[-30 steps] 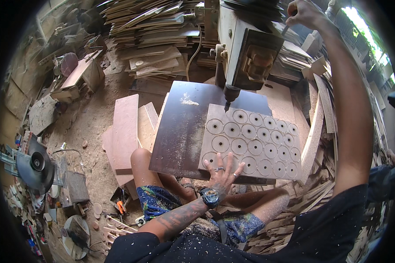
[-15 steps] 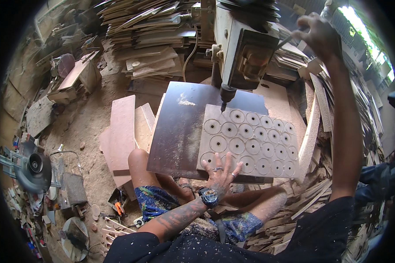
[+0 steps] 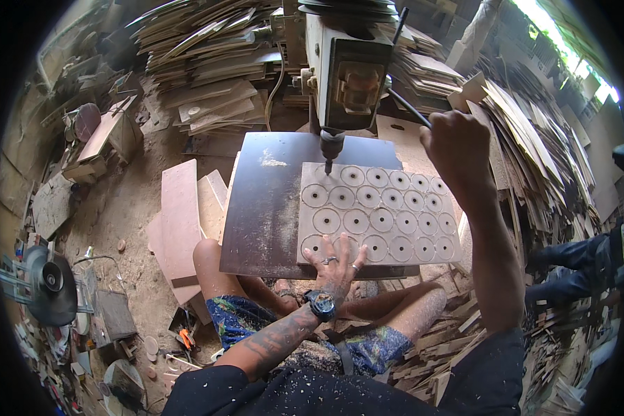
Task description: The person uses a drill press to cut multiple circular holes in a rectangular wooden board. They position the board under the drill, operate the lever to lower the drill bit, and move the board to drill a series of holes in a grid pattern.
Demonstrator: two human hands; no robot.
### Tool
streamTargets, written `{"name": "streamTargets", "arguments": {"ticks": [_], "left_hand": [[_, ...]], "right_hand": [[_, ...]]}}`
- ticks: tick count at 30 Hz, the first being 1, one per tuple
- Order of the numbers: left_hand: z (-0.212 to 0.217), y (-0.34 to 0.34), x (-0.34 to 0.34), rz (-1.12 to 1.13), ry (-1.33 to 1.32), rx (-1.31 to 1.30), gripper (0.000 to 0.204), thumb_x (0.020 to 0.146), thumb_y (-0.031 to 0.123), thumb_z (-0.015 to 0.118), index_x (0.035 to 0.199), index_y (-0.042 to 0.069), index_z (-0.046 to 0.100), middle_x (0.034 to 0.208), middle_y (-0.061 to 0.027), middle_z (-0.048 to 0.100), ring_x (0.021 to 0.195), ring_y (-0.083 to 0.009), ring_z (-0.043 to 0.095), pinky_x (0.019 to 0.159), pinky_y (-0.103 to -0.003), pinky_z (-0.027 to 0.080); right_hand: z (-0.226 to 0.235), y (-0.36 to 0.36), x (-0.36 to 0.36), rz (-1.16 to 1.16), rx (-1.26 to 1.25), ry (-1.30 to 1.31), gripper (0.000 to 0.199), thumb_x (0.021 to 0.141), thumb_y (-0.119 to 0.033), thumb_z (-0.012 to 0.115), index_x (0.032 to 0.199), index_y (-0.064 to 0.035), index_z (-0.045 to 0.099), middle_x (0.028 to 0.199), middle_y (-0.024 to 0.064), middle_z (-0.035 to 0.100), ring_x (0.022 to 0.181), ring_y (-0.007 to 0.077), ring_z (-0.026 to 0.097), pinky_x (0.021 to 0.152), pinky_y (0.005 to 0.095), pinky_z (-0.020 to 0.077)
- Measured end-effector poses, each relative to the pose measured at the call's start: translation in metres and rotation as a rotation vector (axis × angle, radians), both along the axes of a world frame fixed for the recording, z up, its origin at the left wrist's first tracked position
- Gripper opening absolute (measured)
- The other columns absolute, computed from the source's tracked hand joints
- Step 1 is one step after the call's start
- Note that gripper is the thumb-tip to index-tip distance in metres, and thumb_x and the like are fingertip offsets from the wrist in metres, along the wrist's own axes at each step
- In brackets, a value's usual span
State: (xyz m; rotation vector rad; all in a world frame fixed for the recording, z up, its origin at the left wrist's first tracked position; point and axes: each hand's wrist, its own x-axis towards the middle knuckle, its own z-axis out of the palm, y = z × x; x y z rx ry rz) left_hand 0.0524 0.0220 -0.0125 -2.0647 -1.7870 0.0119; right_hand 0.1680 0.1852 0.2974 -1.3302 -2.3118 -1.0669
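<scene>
A person's left hand (image 3: 334,272) is resting, fingers spread, on the near edge of a board (image 3: 378,209), while the right hand (image 3: 457,139) is gripping the lever (image 3: 409,108) of a drill press (image 3: 353,76) in a closed fist. Scored with rows of rings, the board is lying on the right part of a dark table (image 3: 260,215). The bit (image 3: 328,167) is pointing down at the board's far left corner; whether it is touching is hard to tell. Planks (image 3: 179,222) are lying left of the table, a fan (image 3: 50,279) is standing farther left, stacked wood (image 3: 218,69) is rising on the far side, and another person's leg (image 3: 565,260) is showing at right.
</scene>
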Motion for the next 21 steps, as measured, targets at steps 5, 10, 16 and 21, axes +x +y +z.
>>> {"name": "streamTargets", "arguments": {"ticks": [5, 10, 16, 21], "left_hand": [[0.009, -0.001, -0.002, -0.056, -0.243, -0.139, 0.086, 0.091, 0.047, 0.064, 0.164, 0.032, 0.021, 0.161, -0.0257, 0.031, 0.139, -0.0588, 0.037, 0.092, -0.089, 0.03], [0.01, -0.001, -0.001, -0.044, -0.151, -0.115, 0.078, 0.097, 0.035, 0.06, 0.164, 0.03, 0.021, 0.161, -0.0272, 0.03, 0.138, -0.06, 0.038, 0.093, -0.089, 0.03], [0.008, 0.001, -0.001, -0.035, -0.104, -0.124, 0.079, 0.097, 0.055, 0.055, 0.164, 0.03, 0.022, 0.161, -0.0275, 0.03, 0.139, -0.0603, 0.036, 0.093, -0.09, 0.028], [0.01, 0.0, -0.001, -0.029, -0.075, -0.121, 0.097, 0.087, 0.086, 0.041, 0.164, 0.03, 0.022, 0.161, -0.0278, 0.03, 0.14, -0.0603, 0.034, 0.094, -0.09, 0.025]], "right_hand": [[0.006, 0.016, -0.019, -0.135, -0.28, 0.014, 0.023, 0.093, -0.019, 0.063, 0.094, -0.0068, 0.082, 0.079, 0.0151, 0.075, 0.076, 0.027, 0.077, 0.069, 0.0408, 0.0607], [-0.012, 0.019, -0.012, -0.251, -0.524, 0.304, 0.038, 0.092, -0.037, 0.066, 0.096, -0.0009, 0.078, 0.091, 0.022, 0.075, 0.09, 0.0349, 0.075, 0.083, 0.0486, 0.0572], [-0.044, 0.043, 0.001, -0.233, -0.887, 0.605, 0.046, 0.091, -0.043, 0.068, 0.09, 0.002, 0.076, 0.082, 0.0195, 0.074, 0.086, 0.0323, 0.075, 0.077, 0.042, 0.0582], [-0.075, 0.046, 0.007, -0.028, -0.873, 0.829, 0.052, 0.093, -0.043, 0.066, 0.065, 0.0006, 0.067, 0.054, 0.014, 0.059, 0.051, 0.0251, 0.06, 0.057, 0.0432, 0.0468]]}}
